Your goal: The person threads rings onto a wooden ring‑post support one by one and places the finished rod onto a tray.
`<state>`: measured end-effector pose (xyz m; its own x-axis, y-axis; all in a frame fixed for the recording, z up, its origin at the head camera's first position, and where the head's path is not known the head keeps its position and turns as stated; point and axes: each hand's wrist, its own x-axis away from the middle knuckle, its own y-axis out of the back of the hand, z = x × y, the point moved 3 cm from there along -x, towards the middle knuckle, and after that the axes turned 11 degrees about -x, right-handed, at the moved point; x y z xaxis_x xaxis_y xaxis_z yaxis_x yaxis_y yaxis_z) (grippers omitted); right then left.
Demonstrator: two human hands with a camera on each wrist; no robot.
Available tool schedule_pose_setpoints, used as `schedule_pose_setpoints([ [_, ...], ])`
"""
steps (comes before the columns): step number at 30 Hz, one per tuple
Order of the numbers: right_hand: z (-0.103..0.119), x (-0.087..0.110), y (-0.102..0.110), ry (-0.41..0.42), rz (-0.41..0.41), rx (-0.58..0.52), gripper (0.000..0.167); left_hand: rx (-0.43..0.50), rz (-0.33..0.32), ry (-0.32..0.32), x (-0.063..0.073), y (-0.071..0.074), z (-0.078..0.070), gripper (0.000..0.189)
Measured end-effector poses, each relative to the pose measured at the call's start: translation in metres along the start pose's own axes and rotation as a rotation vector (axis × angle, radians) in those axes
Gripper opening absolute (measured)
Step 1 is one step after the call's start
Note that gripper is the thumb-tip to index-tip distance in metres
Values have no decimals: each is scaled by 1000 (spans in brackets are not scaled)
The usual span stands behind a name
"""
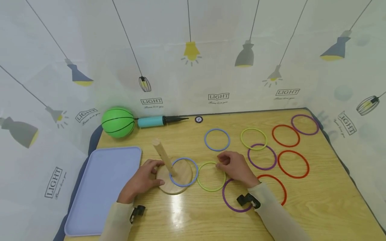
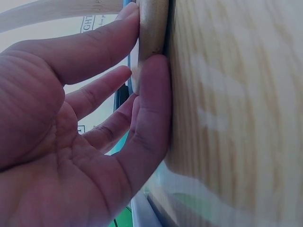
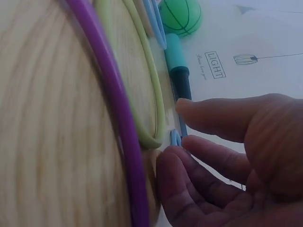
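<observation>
A wooden peg stand [image 1: 182, 167], an upright rod on a round base, is held at its left rim by my left hand [image 1: 144, 179]. In the left wrist view the thumb [image 2: 102, 52] and a finger meet the base's edge. A blue ring [image 1: 198, 170] lies on the base, the rod's foot appearing inside it. Right of the stand a yellow-green ring [image 1: 208, 190] lies flat. My right hand [image 1: 236, 167] is over that ring's right edge, fingers loosely bent; in the right wrist view thumb and fingertips are apart, nothing between them. A purple ring [image 1: 227, 199] lies below that hand.
Another blue ring [image 1: 217, 150] and several red, purple and yellow-green rings lie behind and to the right. A lavender tray [image 1: 105, 187] is at the left. Along the back are a green ball [image 1: 118, 122], a turquoise hand pump [image 1: 150, 122] and a small dark disc [image 1: 198, 119].
</observation>
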<state>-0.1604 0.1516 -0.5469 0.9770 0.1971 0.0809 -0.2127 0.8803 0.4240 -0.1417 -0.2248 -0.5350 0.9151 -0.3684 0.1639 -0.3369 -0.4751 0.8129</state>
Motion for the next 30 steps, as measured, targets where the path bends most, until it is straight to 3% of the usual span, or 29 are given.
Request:
schedule_pose_setpoints([
  [3,0,0,0,24,10,27,31,-7,4,7,0,1,0,65],
  [10,4,-2,-6,134,30,223,26,3,-2,20,1,1,0,66],
  [13,6,-2,-6,138,30,257,21,8,-5,25,1,0,-1,66],
  [21,3,-3,6,55,42,202,19,18,1,41,2,-3,-1,67],
  [30,-5,-1,22,4,85,63,22,13,0,32,2,-1,-3,67],
])
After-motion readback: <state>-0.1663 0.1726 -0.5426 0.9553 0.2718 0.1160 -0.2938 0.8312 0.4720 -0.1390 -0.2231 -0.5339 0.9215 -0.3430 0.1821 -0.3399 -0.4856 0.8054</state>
